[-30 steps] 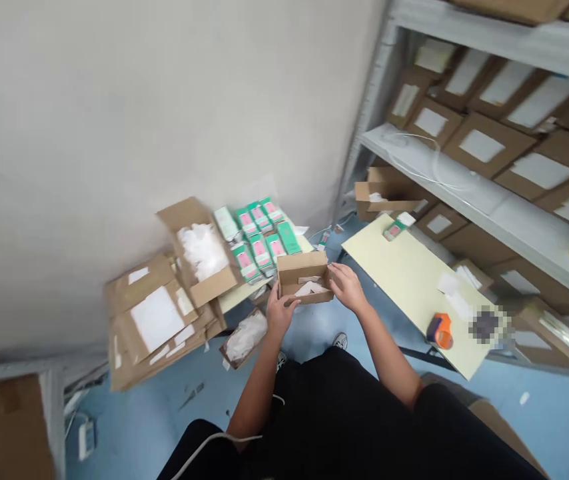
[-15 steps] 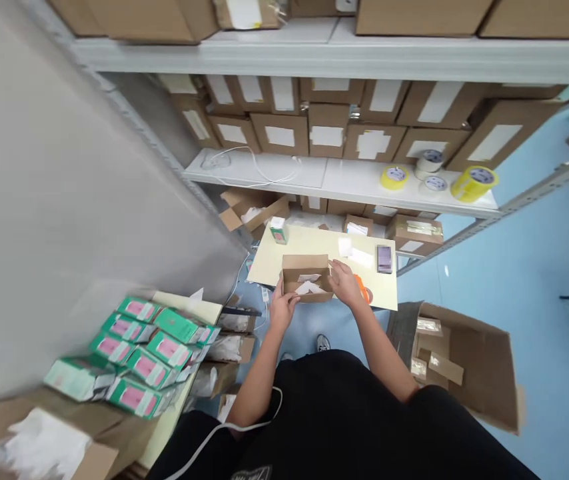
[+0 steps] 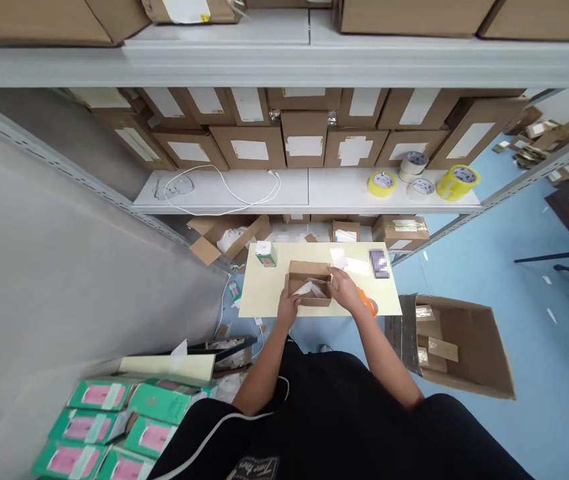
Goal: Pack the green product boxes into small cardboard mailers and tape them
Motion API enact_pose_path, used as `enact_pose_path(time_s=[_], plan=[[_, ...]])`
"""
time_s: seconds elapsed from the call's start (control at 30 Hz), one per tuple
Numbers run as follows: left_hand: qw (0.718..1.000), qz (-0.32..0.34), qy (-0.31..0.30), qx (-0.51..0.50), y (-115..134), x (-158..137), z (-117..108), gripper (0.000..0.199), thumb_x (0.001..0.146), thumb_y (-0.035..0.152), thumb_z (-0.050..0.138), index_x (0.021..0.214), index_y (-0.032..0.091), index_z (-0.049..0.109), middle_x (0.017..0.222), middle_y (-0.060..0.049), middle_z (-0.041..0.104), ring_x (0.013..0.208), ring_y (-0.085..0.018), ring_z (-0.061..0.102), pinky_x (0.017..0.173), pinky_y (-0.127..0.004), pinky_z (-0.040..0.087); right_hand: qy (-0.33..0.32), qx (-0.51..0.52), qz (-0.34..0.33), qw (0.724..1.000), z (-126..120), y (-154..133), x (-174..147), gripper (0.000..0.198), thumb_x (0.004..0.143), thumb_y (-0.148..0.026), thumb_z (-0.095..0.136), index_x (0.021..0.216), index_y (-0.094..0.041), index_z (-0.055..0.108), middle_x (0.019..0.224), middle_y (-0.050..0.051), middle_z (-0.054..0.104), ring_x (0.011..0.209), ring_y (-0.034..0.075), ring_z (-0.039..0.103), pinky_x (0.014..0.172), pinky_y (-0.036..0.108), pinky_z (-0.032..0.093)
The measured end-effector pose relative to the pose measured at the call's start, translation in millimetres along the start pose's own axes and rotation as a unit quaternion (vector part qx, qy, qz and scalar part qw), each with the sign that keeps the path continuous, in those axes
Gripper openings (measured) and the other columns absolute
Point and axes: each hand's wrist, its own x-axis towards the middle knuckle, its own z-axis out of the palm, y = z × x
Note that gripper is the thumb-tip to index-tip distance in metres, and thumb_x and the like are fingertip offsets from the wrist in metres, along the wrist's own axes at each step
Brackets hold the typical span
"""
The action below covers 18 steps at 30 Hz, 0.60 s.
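A small open cardboard box (image 3: 310,303) rests near the front of the cream table (image 3: 259,293), its back flap raised. White paper (image 3: 304,289) lies folded inside it. My left hand (image 3: 288,307) grips the box's left front corner, thumb over the edge. Around the upper right side of the box are the fingers of my right hand (image 3: 343,289), closed on its wall. Just right of that hand an orange tool with a roll of tape (image 3: 367,301) lies partly hidden by my forearm.
Behind stand a green-and-white carton (image 3: 266,253), white slips (image 3: 357,266) and a phone (image 3: 379,264). Shelves above hold cardboard boxes (image 3: 253,148), tape rolls (image 3: 382,183) and a white cable (image 3: 224,183). Green cartons (image 3: 84,427) are at left; a large open box (image 3: 474,347) at right.
My view has shifted, so the table and shelf appear closer and straighter. Both hands stay on the box, which sits further onto the table. The paper inside looks more raised.
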Motion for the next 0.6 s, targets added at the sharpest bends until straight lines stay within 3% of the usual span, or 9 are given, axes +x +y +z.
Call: enact_pose_path(time_s=[0.13,0.23,0.33,0.47,0.6], plan=[[0.994,0.002,-0.109,0.028,-27.7,36.6,-9.4,0.025,0.092,0.031,0.067,0.111,0.020,0.079,0.171,-0.015,0.036,0.140,-0.036,0.057,0.112,-0.053,0.051,-0.012,0.035,0.028,0.999,34.8,-27.2,32.0,0.054,0.093,-0.026,0.059,0.147,-0.022,0.062,0.146,0.012,0.066,0.138,0.030,0.059,0.119,0.051,0.048],[0.991,0.029,-0.127,0.017,-42.0,56.4,-27.2,0.042,0.088,0.037,0.072,0.127,0.020,0.074,0.161,-0.018,0.050,0.146,-0.037,0.052,0.114,-0.052,0.049,-0.016,0.106,0.075,0.991,71.6,-43.5,64.4,0.051,0.094,-0.035,0.062,0.143,-0.023,0.066,0.148,0.012,0.065,0.138,0.029,0.060,0.118,0.049,0.048],[0.998,0.032,-0.061,-0.009,-52.5,76.0,-55.1,0.044,0.094,0.036,0.065,0.135,0.021,0.069,0.148,-0.015,0.063,0.142,-0.031,0.056,0.117,-0.048,0.048,-0.028,0.188,0.148,0.971,114.5,-54.4,104.8,0.044,0.095,-0.040,0.058,0.133,-0.023,0.072,0.141,0.010,0.070,0.132,0.027,0.066,0.118,0.047,0.048],[0.997,0.002,0.068,-0.033,-67.0,116.6,-103.5,0.046,0.099,0.030,0.054,0.144,0.020,0.062,0.148,-0.014,0.062,0.143,-0.028,0.054,0.121,-0.044,0.043,-0.007,0.263,0.268,0.927,171.8,-71.9,153.7,0.048,0.097,-0.042,0.049,0.135,-0.023,0.070,0.140,0.011,0.071,0.130,0.025,0.067,0.110,0.045,0.053],[0.994,-0.054,0.079,-0.048,-87.0,164.0,-141.6,0.062,0.098,0.037,0.060,0.156,0.017,0.048,0.159,-0.018,0.050,0.152,-0.031,0.042,0.125,-0.045,0.037,-0.015,0.366,0.318,0.875,217.6,-96.7,175.0,0.055,0.101,-0.042,0.044,0.152,-0.025,0.055,0.139,0.012,0.071,0.130,0.023,0.067,0.104,0.042,0.056]])
